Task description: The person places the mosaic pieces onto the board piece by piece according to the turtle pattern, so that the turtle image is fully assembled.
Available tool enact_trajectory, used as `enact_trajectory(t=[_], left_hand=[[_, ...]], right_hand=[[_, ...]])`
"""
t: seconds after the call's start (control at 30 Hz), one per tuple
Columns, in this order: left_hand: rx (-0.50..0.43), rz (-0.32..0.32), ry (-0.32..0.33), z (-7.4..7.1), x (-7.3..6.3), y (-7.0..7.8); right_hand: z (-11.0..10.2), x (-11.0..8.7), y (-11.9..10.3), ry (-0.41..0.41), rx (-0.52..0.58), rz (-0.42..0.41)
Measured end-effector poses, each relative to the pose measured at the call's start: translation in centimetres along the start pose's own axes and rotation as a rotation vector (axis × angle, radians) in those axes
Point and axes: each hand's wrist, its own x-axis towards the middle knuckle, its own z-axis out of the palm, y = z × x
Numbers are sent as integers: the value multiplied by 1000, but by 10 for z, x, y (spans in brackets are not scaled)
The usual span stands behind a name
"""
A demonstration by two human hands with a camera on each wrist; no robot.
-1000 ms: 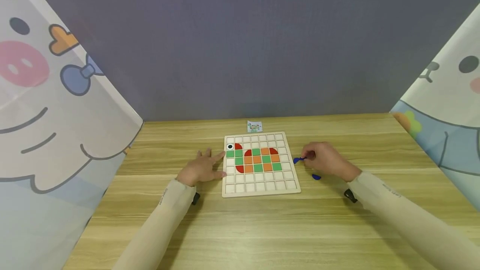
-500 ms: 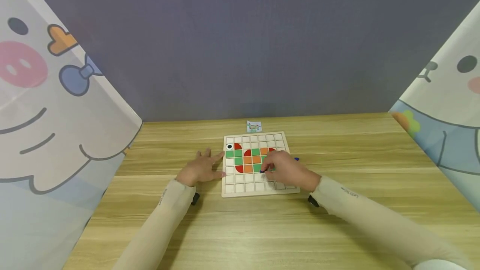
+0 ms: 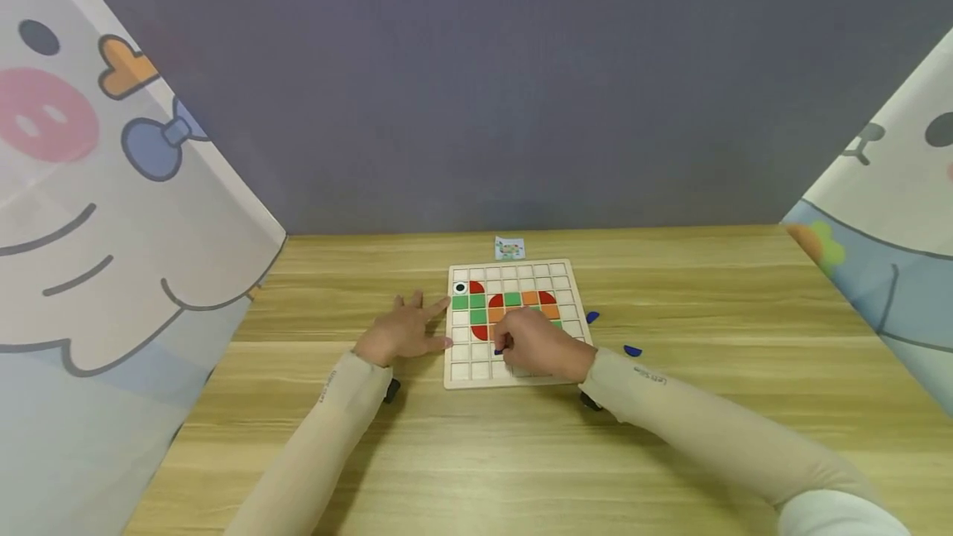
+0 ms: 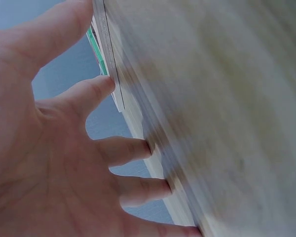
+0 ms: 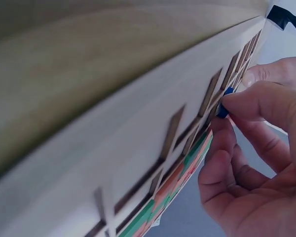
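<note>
A square wooden grid board lies on the table, with green, orange and red tiles set in its cells. A white tile with a black dot sits near its upper left corner. My right hand is over the lower middle of the board and pinches a small blue tile between thumb and forefinger, close over a bare cell. Part of the coloured pattern is hidden under that hand. My left hand is spread flat at the board's left side, thumb and index fingertip at its edge, other fingertips on the table.
Two blue rounded tiles lie on the table to the right of the board. A small picture card lies behind it. A grey partition rises at the table's back edge, with cartoon-printed panels at both sides.
My right hand has carried the blue tile from the table right of the board leftward to the lower middle cells. The left hand has stayed at the board's left edge.
</note>
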Motion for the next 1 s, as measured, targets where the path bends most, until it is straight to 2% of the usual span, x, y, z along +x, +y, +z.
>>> enact_trajectory(t=[0.4, 0.57, 0.67, 0.83, 1.0], left_hand=[[11, 9, -4, -2, -2, 0], [8, 12, 0, -2, -2, 1], [6, 16, 1, -2, -2, 0], [0, 15, -2, -2, -2, -1], [4, 19, 0, -1, -2, -1]], right_hand=[[-2, -1, 2, -20, -21, -46], [-6, -5, 5, -16, 32, -25], [-13, -9, 7, 15, 60, -37], [-29, -22, 16, 85, 37, -89], [-41, -39, 39, 151, -4, -50]])
